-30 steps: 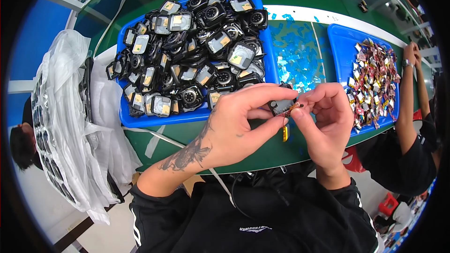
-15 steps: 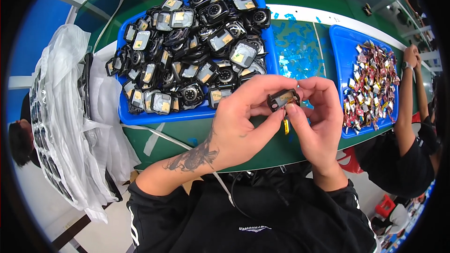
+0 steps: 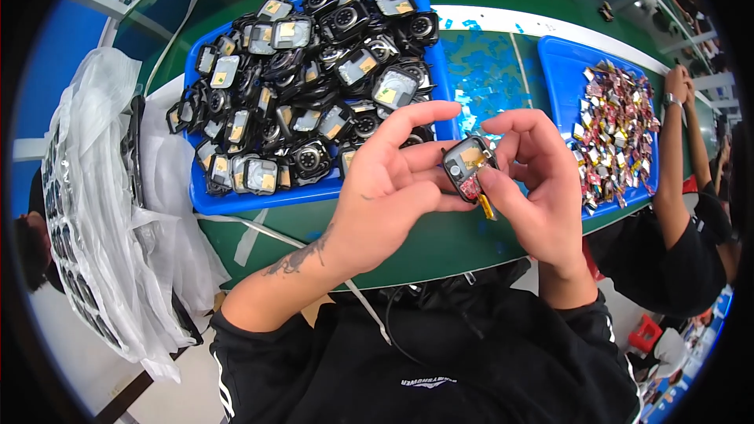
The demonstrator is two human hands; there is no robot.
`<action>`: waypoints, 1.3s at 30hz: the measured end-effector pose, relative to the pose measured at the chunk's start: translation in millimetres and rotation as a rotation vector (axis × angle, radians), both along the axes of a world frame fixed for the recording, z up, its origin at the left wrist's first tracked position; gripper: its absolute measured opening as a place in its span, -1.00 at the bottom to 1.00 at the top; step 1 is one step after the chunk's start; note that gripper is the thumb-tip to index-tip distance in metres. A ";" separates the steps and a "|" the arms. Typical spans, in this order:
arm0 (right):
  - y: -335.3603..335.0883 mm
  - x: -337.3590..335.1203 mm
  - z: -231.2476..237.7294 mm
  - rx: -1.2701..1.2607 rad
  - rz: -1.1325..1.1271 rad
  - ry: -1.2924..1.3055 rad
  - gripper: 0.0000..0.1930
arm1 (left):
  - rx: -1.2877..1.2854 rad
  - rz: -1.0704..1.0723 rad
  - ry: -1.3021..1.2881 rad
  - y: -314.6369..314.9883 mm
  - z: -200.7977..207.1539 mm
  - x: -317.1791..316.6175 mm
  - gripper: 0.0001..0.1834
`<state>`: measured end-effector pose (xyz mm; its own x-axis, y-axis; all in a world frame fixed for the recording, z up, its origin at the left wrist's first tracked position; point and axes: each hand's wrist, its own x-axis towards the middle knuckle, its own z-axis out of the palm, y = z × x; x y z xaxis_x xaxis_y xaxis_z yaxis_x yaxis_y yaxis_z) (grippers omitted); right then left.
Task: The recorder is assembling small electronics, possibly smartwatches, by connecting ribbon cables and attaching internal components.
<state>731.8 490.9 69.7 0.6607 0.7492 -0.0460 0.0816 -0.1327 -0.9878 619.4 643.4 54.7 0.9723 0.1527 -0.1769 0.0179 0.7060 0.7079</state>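
Observation:
A black watch case (image 3: 465, 161) is tilted with its open inside toward me, showing a yellowish label and a red patch. My left hand (image 3: 385, 180) has its fingers behind and under the case; its index finger is raised off it. My right hand (image 3: 542, 177) pinches the case's right edge, its thumb on the front. From the lower edge of the case hangs a small yellow strip (image 3: 487, 207). Behind my left hand, a heap of similar watch cases (image 3: 306, 102) fills a blue tray (image 3: 236, 204).
Small reddish and silvery parts (image 3: 616, 133) lie in another blue tray (image 3: 554, 71) at right. Scraps of blue film (image 3: 479, 63) cover the green tabletop (image 3: 314, 229) between the trays. Clear plastic sheeting (image 3: 118, 212) hangs at left. Another person's forearms (image 3: 674, 141) reach in at far right.
The watch case has turned so its inside faces me more. My left thumb has moved off its front and my left index finger has lifted. The view has shifted slightly.

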 end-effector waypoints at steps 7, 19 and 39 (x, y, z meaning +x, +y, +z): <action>13.9 31.7 16.8 -0.025 0.167 0.113 -0.62 | 0.415 0.137 0.002 11.7 -0.2 -1.5 -0.32; 122.3 241.9 -52.7 -0.435 -0.174 -0.254 -0.61 | 2.230 0.498 0.307 67.6 -23.3 11.1 -0.63; -101.4 257.0 7.8 -0.783 -0.186 -0.797 -0.69 | 0.327 0.167 0.079 37.1 12.6 10.4 -0.66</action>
<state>988.8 389.5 77.5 0.8097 0.5862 0.0250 0.5650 -0.7675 -0.3028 629.8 680.5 67.4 0.9146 0.3688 -0.1659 -0.0149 0.4406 0.8976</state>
